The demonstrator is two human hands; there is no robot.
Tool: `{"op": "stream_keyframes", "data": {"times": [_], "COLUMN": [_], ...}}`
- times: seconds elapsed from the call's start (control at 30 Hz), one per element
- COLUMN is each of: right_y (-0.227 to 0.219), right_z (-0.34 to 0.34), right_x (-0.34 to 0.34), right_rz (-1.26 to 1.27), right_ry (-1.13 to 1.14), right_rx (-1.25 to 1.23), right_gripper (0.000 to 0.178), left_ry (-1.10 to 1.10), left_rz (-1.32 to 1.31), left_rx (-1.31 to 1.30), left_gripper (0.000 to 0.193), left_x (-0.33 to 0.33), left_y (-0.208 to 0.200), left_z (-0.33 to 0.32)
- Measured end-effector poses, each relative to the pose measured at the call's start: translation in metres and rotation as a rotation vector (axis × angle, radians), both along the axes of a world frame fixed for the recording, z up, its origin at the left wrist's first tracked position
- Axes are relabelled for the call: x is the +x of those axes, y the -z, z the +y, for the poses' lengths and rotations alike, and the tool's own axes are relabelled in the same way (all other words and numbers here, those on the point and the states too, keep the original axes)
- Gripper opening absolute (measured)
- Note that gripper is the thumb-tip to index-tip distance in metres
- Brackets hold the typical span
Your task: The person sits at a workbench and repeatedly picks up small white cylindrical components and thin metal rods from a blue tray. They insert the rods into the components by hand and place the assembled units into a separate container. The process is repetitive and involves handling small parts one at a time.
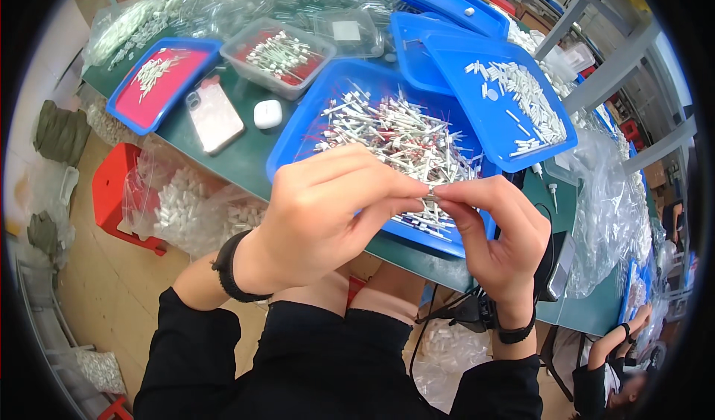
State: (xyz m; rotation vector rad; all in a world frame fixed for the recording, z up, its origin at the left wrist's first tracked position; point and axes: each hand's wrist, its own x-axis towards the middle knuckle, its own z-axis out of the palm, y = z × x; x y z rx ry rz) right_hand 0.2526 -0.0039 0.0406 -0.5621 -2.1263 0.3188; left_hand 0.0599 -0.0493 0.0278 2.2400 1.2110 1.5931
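My left hand [316, 208] and my right hand [500, 230] meet fingertip to fingertip above a large blue tray [294, 133]. Both pinch closed, thumb against forefinger, at the same spot. A tiny pale piece seems to sit between the tips, but the fingers mostly cover it. Below them, the tray holds a heap of small white plastic parts [372, 126] with thin stems, some reddish. Overlapping the tray's right side is another blue tray [477, 100] with short white tubes [529, 96].
Left on the green table [201, 152] are a phone [214, 115], a white earbud case [267, 114], a red-lined blue tray [156, 85] and a clear tub [279, 55] of white parts. A red stool [112, 189] stands beside bagged tubes [182, 200]. Another person's arm [614, 342] shows lower right.
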Motion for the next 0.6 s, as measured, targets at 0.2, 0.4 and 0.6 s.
{"op": "stream_keyframes", "data": {"times": [0.2,0.4,0.6], "right_y": [0.002,-0.002,0.005], "right_z": [0.001,0.008,0.015], "right_x": [-0.002,-0.004,-0.003], "right_rz": [-0.005,-0.042,-0.051], "right_ry": [-0.025,-0.082,-0.047], "right_rx": [-0.028,-0.022,0.085], "right_gripper": [0.018,0.021,0.021], "left_ry": [0.033,0.036,0.045], "left_rz": [-0.019,-0.019,-0.035], "left_rx": [-0.022,-0.031,-0.076], "left_gripper": [0.019,0.017,0.016], "left_x": [-0.001,-0.004,-0.006], "left_y": [0.002,0.003,0.003], "left_z": [0.002,0.002,0.006]}}
